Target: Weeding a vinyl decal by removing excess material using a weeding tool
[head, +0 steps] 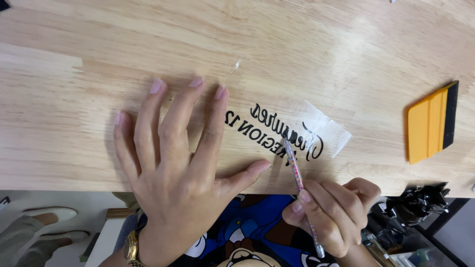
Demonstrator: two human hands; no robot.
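My left hand lies flat with fingers spread on a clear film sheet bearing black cut lettering, pressing it onto the wooden table. My right hand grips a thin speckled pen-like tool. Its tip touches the lettering near the table's front edge, just right of my left thumb. A gold watch sits on my left wrist.
An orange squeegee with a black felt edge lies at the right of the table. A crumpled black scrap pile hangs off the front right edge. Below the table are my blue printed shirt and another person's shoes.
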